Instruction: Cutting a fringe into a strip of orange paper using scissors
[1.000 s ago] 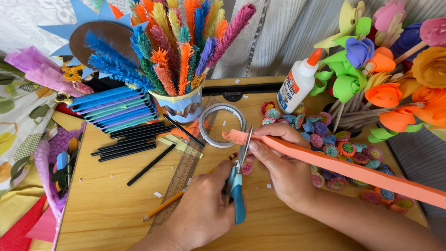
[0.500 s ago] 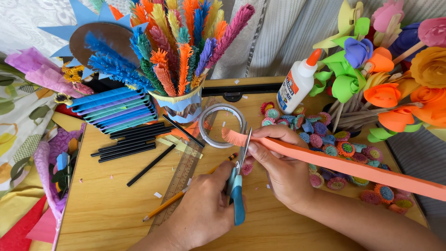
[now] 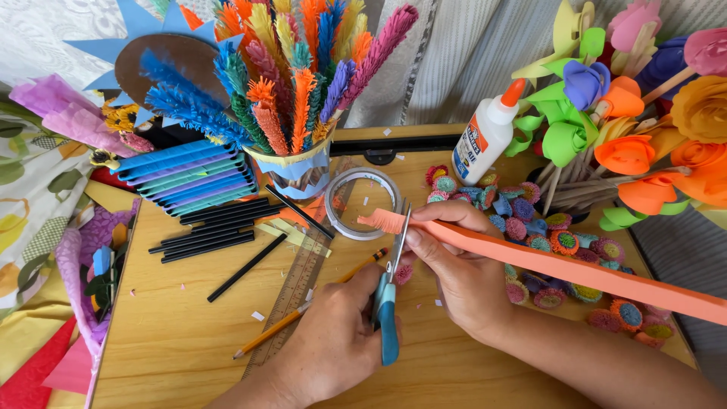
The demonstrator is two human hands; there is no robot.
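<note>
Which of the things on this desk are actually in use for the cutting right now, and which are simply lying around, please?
In use:
left hand with the blue-handled scissors
right hand holding the orange paper strip

Lying about:
glue bottle
tape roll
pencil
ruler
black sticks
cup of fringed paper stems
small rolled paper flowers

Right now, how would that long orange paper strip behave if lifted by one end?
Probably floppy: the orange strip is long and thin, and the right hand supports it near the scissors. Likely very light, being paper. Its fringed end looks easy to crush or tear.
</note>
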